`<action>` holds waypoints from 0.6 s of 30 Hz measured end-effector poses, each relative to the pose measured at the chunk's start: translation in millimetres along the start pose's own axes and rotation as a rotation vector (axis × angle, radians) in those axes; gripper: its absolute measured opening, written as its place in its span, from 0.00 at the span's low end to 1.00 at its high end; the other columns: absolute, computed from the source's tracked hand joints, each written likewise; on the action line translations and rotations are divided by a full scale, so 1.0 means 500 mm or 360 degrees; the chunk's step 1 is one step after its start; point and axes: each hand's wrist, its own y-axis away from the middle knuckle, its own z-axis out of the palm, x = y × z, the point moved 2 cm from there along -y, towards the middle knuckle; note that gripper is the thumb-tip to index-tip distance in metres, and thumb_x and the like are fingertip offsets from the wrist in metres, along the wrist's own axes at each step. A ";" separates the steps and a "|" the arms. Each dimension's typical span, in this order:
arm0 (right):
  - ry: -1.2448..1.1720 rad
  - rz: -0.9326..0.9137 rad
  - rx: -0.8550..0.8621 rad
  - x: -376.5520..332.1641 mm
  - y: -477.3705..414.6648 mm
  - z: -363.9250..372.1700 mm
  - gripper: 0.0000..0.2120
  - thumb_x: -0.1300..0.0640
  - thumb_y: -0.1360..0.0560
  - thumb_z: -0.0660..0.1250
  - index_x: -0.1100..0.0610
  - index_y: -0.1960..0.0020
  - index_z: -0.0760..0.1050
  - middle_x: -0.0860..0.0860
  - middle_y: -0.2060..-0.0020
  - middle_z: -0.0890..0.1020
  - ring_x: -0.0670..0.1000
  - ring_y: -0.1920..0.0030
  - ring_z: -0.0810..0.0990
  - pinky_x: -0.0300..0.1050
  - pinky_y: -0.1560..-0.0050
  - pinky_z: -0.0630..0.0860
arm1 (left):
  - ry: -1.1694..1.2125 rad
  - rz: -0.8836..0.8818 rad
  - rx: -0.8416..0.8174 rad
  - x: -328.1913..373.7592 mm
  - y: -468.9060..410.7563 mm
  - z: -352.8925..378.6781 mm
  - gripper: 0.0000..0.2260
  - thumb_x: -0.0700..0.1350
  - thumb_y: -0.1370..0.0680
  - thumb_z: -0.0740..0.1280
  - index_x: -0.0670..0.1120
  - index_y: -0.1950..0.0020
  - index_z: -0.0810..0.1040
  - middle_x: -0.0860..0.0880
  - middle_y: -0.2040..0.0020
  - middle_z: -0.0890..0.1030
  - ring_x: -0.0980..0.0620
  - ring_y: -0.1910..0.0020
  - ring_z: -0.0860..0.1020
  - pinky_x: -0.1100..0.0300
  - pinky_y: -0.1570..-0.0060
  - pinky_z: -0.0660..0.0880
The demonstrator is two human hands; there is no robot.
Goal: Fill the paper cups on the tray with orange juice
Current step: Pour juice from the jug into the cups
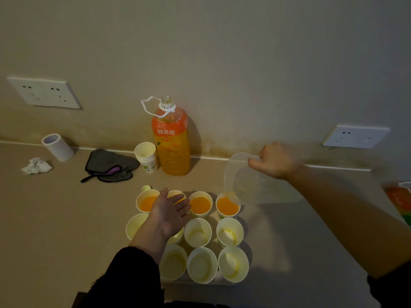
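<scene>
Several paper cups stand in rows on a tray [222, 282] at the counter's front. The back row holds orange juice, among them a filled cup [200, 205]; the nearer cups, such as one empty cup [202, 265], show only a thin yellow film. My right hand [277, 160] grips the handle of a clear plastic jug [246, 178], tilted with its spout over the back-right cup [227, 206]. The jug looks nearly drained. My left hand [170, 213] hovers flat, fingers apart, above the back-left cups. An uncapped orange juice bottle [172, 138] stands by the wall.
A stack of spare paper cups [146, 157] sits left of the bottle. Further left lie a dark cloth with a purple-handled tool [111, 165], a white tape roll [57, 147] and a crumpled tissue [36, 166]. Orange packaging [399, 198] is at the right edge.
</scene>
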 end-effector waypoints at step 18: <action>0.0488 -0.0535 0.0099 -0.180 -0.067 0.028 0.26 0.36 0.25 0.55 0.57 0.66 0.72 0.51 0.74 0.68 0.52 0.67 0.70 0.42 0.68 0.60 | 0.0096 0.0110 0.0109 0.052 0.003 -0.076 0.30 0.60 0.18 0.47 0.39 0.27 0.63 0.39 0.28 0.66 0.42 0.26 0.61 0.49 0.28 0.54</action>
